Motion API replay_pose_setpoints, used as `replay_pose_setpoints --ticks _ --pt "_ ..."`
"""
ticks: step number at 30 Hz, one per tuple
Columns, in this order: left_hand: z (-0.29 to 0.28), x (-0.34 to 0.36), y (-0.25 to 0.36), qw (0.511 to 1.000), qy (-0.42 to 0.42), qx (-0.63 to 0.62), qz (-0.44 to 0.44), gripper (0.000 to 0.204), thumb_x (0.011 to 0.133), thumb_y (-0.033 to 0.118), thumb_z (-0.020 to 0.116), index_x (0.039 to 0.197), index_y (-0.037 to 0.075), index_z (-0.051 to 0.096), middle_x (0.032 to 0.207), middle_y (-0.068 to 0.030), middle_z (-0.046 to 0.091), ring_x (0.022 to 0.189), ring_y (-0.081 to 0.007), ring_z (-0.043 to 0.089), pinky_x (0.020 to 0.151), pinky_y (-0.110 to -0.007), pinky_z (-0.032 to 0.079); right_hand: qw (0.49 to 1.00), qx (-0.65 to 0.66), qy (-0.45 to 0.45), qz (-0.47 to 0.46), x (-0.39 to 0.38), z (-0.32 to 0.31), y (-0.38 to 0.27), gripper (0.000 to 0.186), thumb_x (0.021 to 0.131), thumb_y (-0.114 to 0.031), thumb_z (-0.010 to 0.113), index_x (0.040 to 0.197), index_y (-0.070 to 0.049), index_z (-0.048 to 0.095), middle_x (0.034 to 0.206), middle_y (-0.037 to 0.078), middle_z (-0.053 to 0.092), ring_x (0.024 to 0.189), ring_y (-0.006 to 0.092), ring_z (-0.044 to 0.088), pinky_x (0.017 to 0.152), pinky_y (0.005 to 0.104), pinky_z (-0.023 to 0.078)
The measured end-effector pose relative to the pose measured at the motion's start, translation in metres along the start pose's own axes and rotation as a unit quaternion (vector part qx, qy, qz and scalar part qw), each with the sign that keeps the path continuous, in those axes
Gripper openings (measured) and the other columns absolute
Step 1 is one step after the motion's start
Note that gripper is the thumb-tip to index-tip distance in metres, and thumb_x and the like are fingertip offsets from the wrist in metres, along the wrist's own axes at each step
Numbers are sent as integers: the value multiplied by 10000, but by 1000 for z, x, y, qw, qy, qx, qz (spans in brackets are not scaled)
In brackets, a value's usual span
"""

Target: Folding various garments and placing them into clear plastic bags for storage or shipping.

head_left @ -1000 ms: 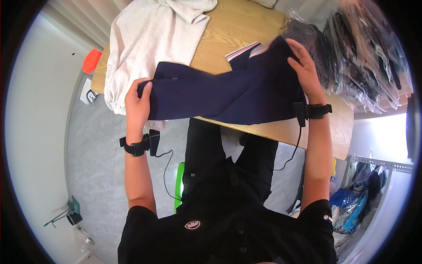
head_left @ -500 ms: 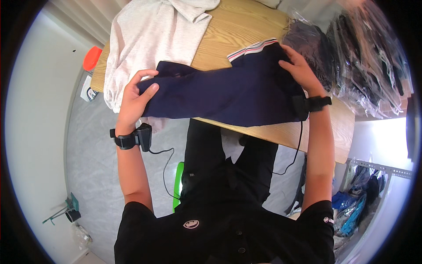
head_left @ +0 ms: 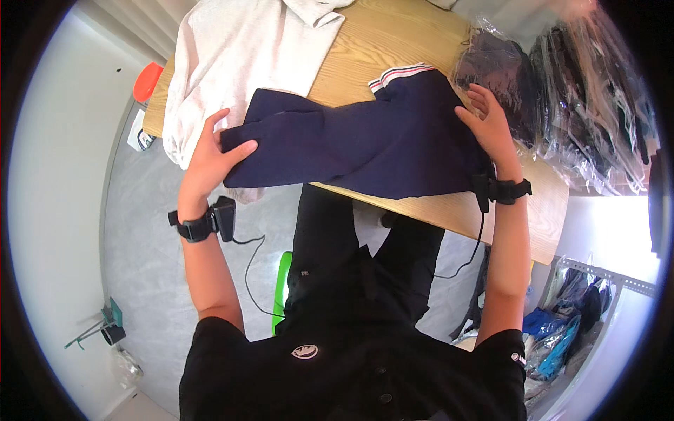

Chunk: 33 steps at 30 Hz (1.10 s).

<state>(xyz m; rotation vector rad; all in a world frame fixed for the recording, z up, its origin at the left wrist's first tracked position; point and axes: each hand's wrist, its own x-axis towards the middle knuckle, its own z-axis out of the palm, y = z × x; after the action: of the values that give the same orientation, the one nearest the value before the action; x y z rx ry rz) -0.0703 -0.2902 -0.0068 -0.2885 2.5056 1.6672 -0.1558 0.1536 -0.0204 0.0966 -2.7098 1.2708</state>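
A folded navy garment with a striped white-and-red cuff lies on the wooden table in front of me. My left hand grips its left end, thumb on top of the cloth. My right hand rests flat on the garment's right end, fingers spread, beside a bagged dark garment. Both wrists carry black bands with cables.
A light grey sweatshirt is spread over the table's left part and hangs off its edge. A heap of dark clothes in clear plastic bags fills the right side. An orange-red object sits past the table's left corner. Grey floor lies below.
The navy garment has been moved further onto the table and laid flatter. My left hand shifted right along its left end; my right hand slid to its right edge.
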Motion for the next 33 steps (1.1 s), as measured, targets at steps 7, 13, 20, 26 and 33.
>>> replay_pose_setpoints --ticks 7,13,20,26,33 --pt "5 19 28 961 167 -155 159 461 867 52 611 1272 25 393 920 -105 613 884 -123 573 748 -222 465 953 234 178 74 -142 15 -44 376 771 4 664 1111 -40 511 1085 68 524 982 174 507 878 305 411" --pt "-6 4 -22 988 40 -116 95 604 845 122 662 1332 30 317 918 -68 615 915 -118 571 846 -267 445 697 624 220 277 -197 2 -17 460 926 -196 528 1319 -33 353 1269 166 427 1196 298 414 1079 442 284" --pt "47 -13 -30 918 272 125 259 628 797 146 693 1304 4 349 896 -154 607 944 -250 570 874 -360 427 685 622 108 364 -114 7 -27 375 922 -222 544 1237 -39 459 1199 122 513 1185 276 428 1041 442 326" --pt "64 -32 -62 904 375 163 126 292 862 202 622 1034 -28 567 912 -202 607 844 -308 584 746 -372 442 643 693 117 304 -126 3 -8 268 936 -133 496 1187 -41 511 1220 132 533 1153 266 487 974 436 406" --pt "56 -17 -9 873 399 176 217 220 903 196 569 924 -14 634 755 -137 641 641 -220 589 612 -305 452 664 644 244 293 -166 -6 14 294 933 -146 492 1200 -24 503 1273 125 514 1164 271 494 972 424 409"
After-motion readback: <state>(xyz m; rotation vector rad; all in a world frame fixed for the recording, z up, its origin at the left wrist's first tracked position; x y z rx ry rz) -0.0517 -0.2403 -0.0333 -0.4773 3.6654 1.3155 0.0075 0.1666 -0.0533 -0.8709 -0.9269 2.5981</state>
